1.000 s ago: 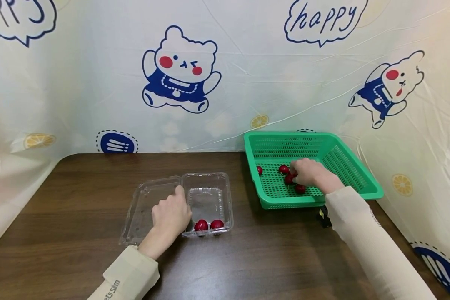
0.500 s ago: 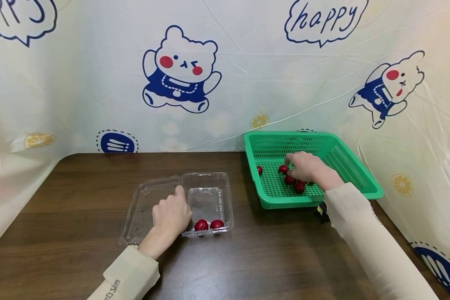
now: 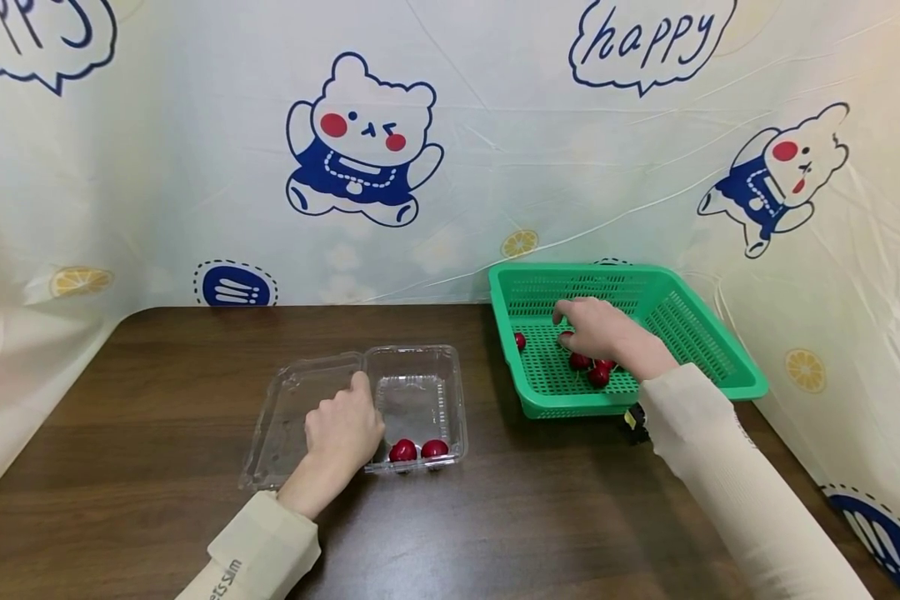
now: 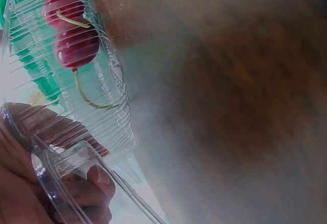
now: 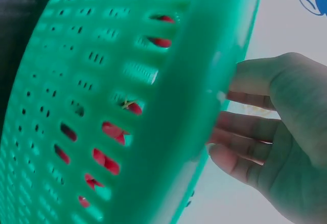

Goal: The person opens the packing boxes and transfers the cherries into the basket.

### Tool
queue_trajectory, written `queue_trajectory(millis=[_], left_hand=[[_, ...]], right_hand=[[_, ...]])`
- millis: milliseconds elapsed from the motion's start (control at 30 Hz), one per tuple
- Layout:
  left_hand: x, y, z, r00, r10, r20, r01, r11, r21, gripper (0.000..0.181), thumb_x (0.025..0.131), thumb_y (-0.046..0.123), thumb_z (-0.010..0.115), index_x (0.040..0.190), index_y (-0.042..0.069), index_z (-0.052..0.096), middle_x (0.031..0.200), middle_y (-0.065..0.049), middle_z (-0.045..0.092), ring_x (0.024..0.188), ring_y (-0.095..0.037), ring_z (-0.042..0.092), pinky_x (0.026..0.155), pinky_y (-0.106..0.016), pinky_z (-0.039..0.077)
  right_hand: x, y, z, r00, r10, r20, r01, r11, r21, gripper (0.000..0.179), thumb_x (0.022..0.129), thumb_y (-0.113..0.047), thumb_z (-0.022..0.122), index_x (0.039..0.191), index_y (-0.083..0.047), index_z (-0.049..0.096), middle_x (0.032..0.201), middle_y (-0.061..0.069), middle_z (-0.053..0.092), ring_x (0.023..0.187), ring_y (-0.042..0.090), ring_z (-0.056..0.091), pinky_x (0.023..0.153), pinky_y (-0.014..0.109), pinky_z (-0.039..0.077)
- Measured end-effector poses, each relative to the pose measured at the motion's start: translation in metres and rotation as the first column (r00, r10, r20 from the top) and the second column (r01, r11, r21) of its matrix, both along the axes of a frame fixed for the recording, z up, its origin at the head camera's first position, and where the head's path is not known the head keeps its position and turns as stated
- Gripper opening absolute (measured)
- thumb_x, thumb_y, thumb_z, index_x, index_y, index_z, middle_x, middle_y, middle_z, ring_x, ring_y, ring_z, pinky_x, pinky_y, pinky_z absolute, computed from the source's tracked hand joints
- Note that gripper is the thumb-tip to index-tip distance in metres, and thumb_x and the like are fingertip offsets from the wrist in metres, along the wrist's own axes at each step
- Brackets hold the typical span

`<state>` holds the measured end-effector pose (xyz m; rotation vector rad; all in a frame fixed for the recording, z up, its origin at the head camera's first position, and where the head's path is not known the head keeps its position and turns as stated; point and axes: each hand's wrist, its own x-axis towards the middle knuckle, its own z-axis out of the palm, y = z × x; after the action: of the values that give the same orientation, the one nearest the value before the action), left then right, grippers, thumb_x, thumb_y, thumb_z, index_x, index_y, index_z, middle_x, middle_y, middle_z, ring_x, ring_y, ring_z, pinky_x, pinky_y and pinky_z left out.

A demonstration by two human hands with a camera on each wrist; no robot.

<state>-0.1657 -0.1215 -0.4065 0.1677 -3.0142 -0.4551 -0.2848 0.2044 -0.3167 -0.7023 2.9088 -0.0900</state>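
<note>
My left hand point(image 3: 342, 429) grips the hinge side of a clear plastic clamshell box point(image 3: 456, 400), whose lid point(image 3: 277, 417) lies folded out to the left. Two red cherries point(image 3: 403, 451) sit at the near end of the box; in the left wrist view, these cherries point(image 4: 76, 47) show green stems through the ribbed wall. My right hand point(image 3: 603, 327) hovers inside the green basket point(image 3: 536, 387), thumb and index finger spread around a partly covered cherry. More cherries point(image 3: 598, 377) lie below its palm. The basket wall point(image 5: 153, 111) hides the right fingertips in the right wrist view.
Another cherry point(image 3: 520, 342) rests by the basket's left wall. Everything stands on a dark wooden table point(image 3: 495, 517). A printed curtain point(image 3: 480, 167) hangs behind and along both sides. A small black object point(image 3: 634, 423) shows under the right sleeve.
My right hand has shifted left and away from me inside the basket, its thumb and index finger parting, uncovering cherries behind it. The left hand and the box have stayed still.
</note>
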Motion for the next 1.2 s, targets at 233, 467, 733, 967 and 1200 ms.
queue_trajectory(millis=[233,467,733,967,1200], left_hand=[[0.0,0.0,-0.001,1.0,0.001,-0.008,-0.001,1.0,-0.001,0.016,0.087,0.013,0.051,0.096,0.0,0.047,0.079,-0.026,0.067,0.065,-0.047,0.064,0.051,-0.053,0.047],[0.001,0.001,-0.001,1.0,0.0,-0.019,0.0,1.0,-0.008,0.017,0.086,0.013,0.052,0.096,-0.001,0.048,0.082,-0.028,0.068,0.069,-0.049,0.066,0.053,-0.055,0.048],[0.0,0.0,-0.001,1.0,0.003,0.011,-0.003,1.0,-0.008,0.019,0.087,0.014,0.052,0.098,-0.001,0.048,0.083,-0.027,0.068,0.069,-0.048,0.066,0.054,-0.054,0.048],[0.0,0.0,0.0,1.0,0.004,0.005,-0.003,1.0,-0.009,0.018,0.087,0.014,0.051,0.097,0.0,0.048,0.083,-0.027,0.068,0.069,-0.048,0.066,0.054,-0.054,0.048],[0.0,0.0,0.0,1.0,0.005,0.012,-0.005,1.0,-0.008,0.017,0.087,0.014,0.051,0.097,0.0,0.048,0.083,-0.027,0.068,0.069,-0.048,0.065,0.054,-0.054,0.048]], right_hand=[[0.004,-0.008,0.011,0.998,0.021,-0.059,-0.024,0.998,-0.051,0.029,0.094,-0.015,0.061,0.12,-0.002,0.06,0.12,0.019,0.065,0.106,0.033,0.062,0.091,0.05,0.05],[0.013,-0.026,0.024,0.994,0.063,-0.094,-0.071,0.994,-0.088,0.031,0.094,-0.017,0.063,0.122,-0.003,0.059,0.123,0.016,0.064,0.111,0.033,0.062,0.094,0.05,0.05],[0.023,-0.056,0.027,0.988,0.122,-0.096,-0.132,0.987,-0.097,0.03,0.094,-0.019,0.064,0.121,-0.004,0.06,0.118,0.013,0.065,0.104,0.028,0.062,0.09,0.044,0.051],[0.034,-0.081,0.022,0.983,0.172,-0.063,-0.176,0.982,-0.067,0.028,0.095,-0.023,0.063,0.119,-0.008,0.061,0.115,0.009,0.065,0.097,0.022,0.06,0.083,0.038,0.052],[0.043,-0.103,0.018,0.96,0.273,-0.06,-0.275,0.961,-0.028,0.031,0.095,-0.023,0.064,0.121,-0.008,0.062,0.114,0.008,0.066,0.099,0.022,0.062,0.086,0.038,0.053]])
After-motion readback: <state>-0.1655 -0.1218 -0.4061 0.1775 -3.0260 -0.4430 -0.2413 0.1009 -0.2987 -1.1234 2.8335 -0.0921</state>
